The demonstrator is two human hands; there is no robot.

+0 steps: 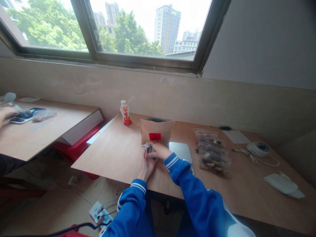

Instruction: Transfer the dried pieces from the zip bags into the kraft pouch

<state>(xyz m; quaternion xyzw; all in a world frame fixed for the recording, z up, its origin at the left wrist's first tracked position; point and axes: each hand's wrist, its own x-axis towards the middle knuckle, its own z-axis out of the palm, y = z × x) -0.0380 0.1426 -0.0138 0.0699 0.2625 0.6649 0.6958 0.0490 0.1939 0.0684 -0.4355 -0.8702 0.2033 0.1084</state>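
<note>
Both hands are together near the table's front edge, before an upright brown paper bag (158, 128) with a red label and an open top. My left hand (147, 166) is closed round the lower part of a small clear plastic bag (148, 148) with dark contents. From the right, my right hand (160, 149) grips the same small bag, its fingers in front of the paper bag. A flat silver scale (181, 151) lies just right of my right hand. Further right, several zip bags (214, 161) hold dark and brown pieces.
A white and red bottle (125, 113) stands at the back left. To the right are a white round device (258, 149) with a cable, a white paper (236, 137) and a white cloth-like item (283, 185). Another person's hand (7, 113) is at the left table.
</note>
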